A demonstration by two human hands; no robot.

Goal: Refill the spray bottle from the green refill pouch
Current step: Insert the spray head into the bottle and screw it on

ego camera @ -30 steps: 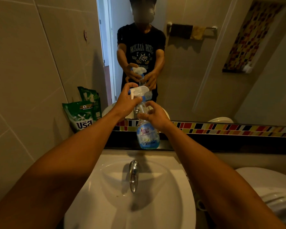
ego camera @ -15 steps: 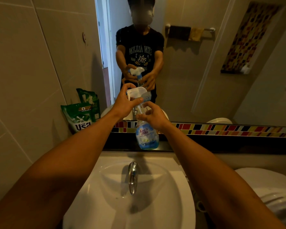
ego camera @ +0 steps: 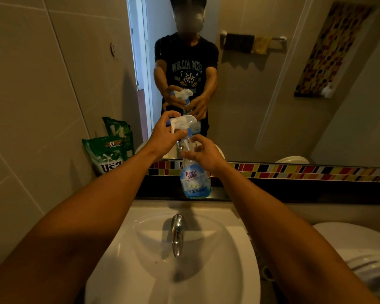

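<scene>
A clear spray bottle point(ego camera: 194, 181) with a blue label stands upright on the dark ledge behind the sink. My right hand point(ego camera: 203, 153) grips its neck just above the label. My left hand point(ego camera: 166, 137) wraps the white trigger head point(ego camera: 183, 122) on top, with the thumb on its right side. The green refill pouch point(ego camera: 106, 155) stands at the far left of the ledge, leaning against the tiled wall, a forearm's length from both hands. Its lower edge is hidden behind my left forearm.
A white sink point(ego camera: 140, 249) with a chrome tap point(ego camera: 177, 233) lies directly below the bottle. A mirror point(ego camera: 261, 84) rises behind the ledge, edged by a strip of coloured tiles point(ego camera: 305, 171). A white toilet point(ego camera: 360, 255) sits at the lower right.
The trigger head has turned a little in my left hand, and the thumb has slid round to its right side. The bottle stays on the ledge in my right hand's grip.
</scene>
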